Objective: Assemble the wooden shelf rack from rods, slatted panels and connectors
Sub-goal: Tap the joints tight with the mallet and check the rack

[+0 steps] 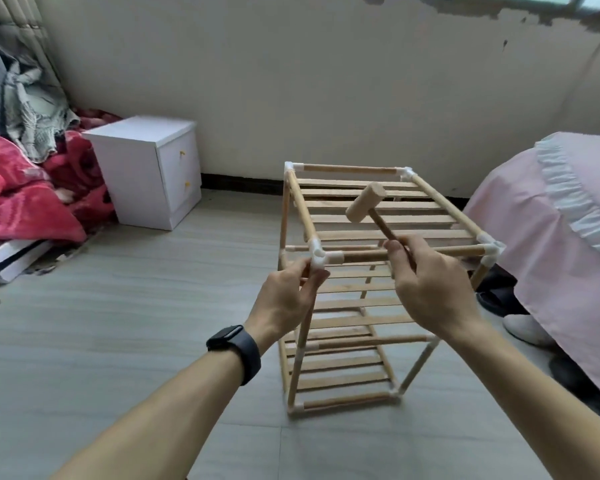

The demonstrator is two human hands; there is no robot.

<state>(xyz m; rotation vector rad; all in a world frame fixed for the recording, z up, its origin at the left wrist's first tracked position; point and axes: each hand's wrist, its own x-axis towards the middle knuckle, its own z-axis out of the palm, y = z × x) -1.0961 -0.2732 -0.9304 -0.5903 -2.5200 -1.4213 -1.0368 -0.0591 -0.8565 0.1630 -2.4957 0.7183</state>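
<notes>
Rack point(361, 306) stands at centre of frame, three slatted shelves fitted; left hand point(284, 299) pinches upright just below near-left top connector point(317, 259); right hand point(430, 285) grips handle of wooden mallet point(364, 202), head raised over top shelf; risk: glancing blow misses connector, hits left fingers or tips the light frame.

Single head-worn wide-angle view, facing forward and down from close above the rack point(368, 271), floor point(118, 341) and far wall point(326, 81) beyond.

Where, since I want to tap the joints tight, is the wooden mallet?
Head view: the right hand holds the mallet over the top panel, centre-right of frame.
</notes>
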